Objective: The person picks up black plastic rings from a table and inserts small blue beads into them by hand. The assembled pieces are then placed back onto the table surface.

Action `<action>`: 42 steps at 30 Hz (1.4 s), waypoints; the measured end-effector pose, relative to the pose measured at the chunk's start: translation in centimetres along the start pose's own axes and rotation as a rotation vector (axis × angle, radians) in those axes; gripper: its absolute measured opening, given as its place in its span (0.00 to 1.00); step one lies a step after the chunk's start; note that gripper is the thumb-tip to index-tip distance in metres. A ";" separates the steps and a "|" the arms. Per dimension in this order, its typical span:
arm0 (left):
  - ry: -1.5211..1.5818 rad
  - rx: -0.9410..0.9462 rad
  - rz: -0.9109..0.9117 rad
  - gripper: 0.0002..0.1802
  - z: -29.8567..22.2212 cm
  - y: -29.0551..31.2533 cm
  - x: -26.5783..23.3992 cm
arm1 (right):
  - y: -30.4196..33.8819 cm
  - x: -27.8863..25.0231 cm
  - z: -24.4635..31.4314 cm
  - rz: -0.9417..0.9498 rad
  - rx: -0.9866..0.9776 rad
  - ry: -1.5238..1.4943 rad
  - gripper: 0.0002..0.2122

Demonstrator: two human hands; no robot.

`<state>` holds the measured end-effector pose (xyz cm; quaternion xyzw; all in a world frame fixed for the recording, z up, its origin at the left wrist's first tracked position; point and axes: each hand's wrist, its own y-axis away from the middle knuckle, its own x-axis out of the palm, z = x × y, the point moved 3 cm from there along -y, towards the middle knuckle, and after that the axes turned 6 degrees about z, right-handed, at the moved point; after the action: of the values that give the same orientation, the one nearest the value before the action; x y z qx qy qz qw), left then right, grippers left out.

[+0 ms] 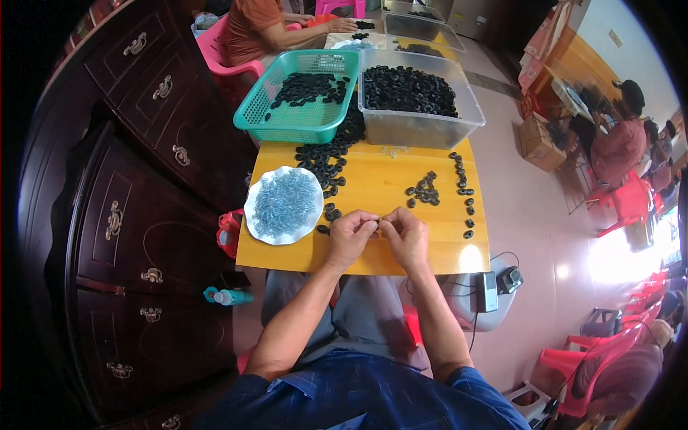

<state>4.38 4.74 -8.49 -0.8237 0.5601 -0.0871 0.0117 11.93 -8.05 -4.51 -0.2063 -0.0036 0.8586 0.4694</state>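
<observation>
Both hands are over the middle of the worktop's (380, 172) near edge, fingertips almost meeting. The left hand (349, 241) and the right hand (407, 239) have thumb and forefinger pressed together, pinching a small dark piece (376, 224) between them; its shape is mostly hidden by the fingers. Left of the hands, near the worktop's near left corner, is a white wavy-edged plate (278, 239) heaped with thin, clear bluish pieces (287, 202). Black rings (324, 166) trail beside the plate from the far side, the nearest just beside the left hand. A small cluster of black rings (427, 193) lies beyond the right hand, and a line of them (466, 192) runs along the right edge. Toward the far edge, a green basket (287, 134) and a clear tub (416, 132) stand side by side, both holding black pieces.
</observation>
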 end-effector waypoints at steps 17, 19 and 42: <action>-0.236 0.129 0.004 0.12 -1.3 0.4 0.1 | 0.1 -1.1 -1.4 0.280 0.158 -0.090 0.11; -0.222 0.129 0.028 0.15 -1.1 0.4 0.1 | 0.2 -1.1 -1.5 0.288 0.141 -0.028 0.12; -0.561 0.242 0.016 0.19 -4.3 1.3 2.2 | 0.4 -0.5 -1.0 0.247 0.191 -0.088 0.16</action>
<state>3.31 2.53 -4.17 -0.8038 0.5271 0.0776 0.2647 12.24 -8.82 -5.36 -0.1220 0.0828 0.9144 0.3770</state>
